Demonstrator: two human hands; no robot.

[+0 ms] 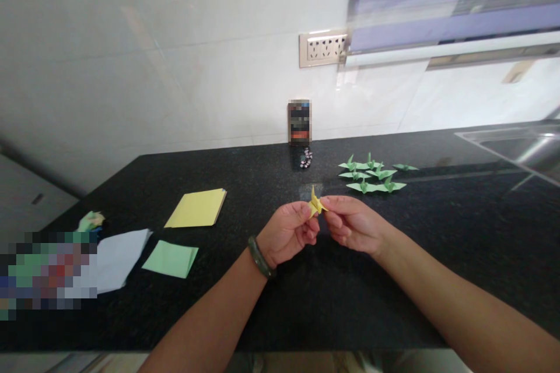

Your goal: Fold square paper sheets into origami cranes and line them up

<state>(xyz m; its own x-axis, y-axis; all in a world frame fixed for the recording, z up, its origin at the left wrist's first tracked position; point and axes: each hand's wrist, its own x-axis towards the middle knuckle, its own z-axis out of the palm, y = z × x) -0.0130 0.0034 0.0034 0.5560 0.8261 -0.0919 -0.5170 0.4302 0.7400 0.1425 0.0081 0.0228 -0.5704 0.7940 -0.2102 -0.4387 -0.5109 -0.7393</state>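
Above a black speckled counter (pixel 271 303) my left hand (pixel 286 234) and my right hand (pixel 352 224) meet at the middle of the view. Both pinch a small folded yellow paper piece (pixel 315 203) between fingertips, its point sticking up. A dark green bangle (pixel 259 257) sits on my left wrist. Several finished green paper cranes (pixel 371 175) lie on the counter just beyond my right hand.
A stack of yellow paper squares (pixel 198 208), a green sheet (pixel 171 259) and a pale blue sheet (pixel 118 256) lie at the left. A crumpled green piece (pixel 91 220) is farther left. A dark box (pixel 300 122) with beads (pixel 305 158) stands by the wall. A steel sink (pixel 520 145) is at the right.
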